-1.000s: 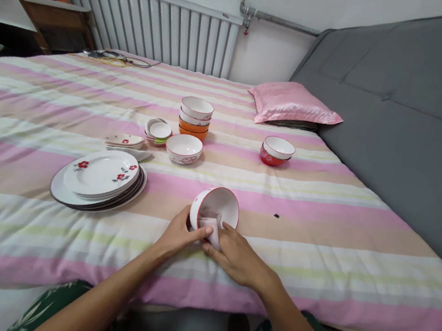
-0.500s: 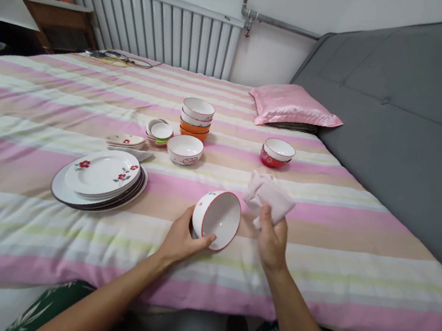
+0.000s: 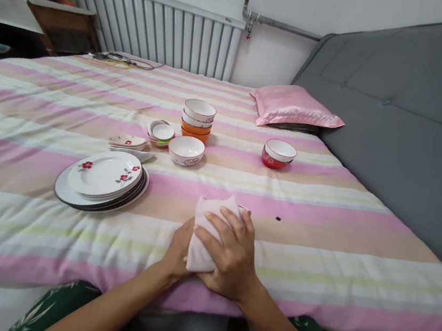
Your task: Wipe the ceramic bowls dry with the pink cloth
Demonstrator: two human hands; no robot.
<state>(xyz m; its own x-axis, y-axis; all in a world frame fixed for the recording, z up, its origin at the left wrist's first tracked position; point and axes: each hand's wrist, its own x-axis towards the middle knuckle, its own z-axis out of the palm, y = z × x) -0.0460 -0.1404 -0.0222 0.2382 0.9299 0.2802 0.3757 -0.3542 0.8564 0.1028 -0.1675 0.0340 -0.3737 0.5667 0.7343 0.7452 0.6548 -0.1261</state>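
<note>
Close to the bed's front edge, my left hand (image 3: 178, 249) is closed around a white bowl with a red rim. The bowl is almost wholly hidden behind the cloth and my fingers. A pale pink cloth (image 3: 206, 239) lies folded over it. My right hand (image 3: 232, 250) grips that cloth and presses it on the bowl, fingers bent across its top. Ahead of my hands stands a single white bowl (image 3: 186, 150) with a red pattern. Behind it rises a stack of white and orange bowls (image 3: 197, 121).
On the left, flowered plates (image 3: 105, 173) are stacked, with shallow dishes (image 3: 127, 142) and small bowls (image 3: 162, 132) behind. To the right sit two nested bowls (image 3: 279, 154). A tiny dark piece (image 3: 278, 218) lies on the striped bedspread (image 3: 333, 265). Farther back is a pink pillow (image 3: 294, 107).
My right hand has brought the cloth leftward onto the bowl, covering it. The bowl's open side no longer shows. The small dark piece on the bed is now visible where the cloth was.
</note>
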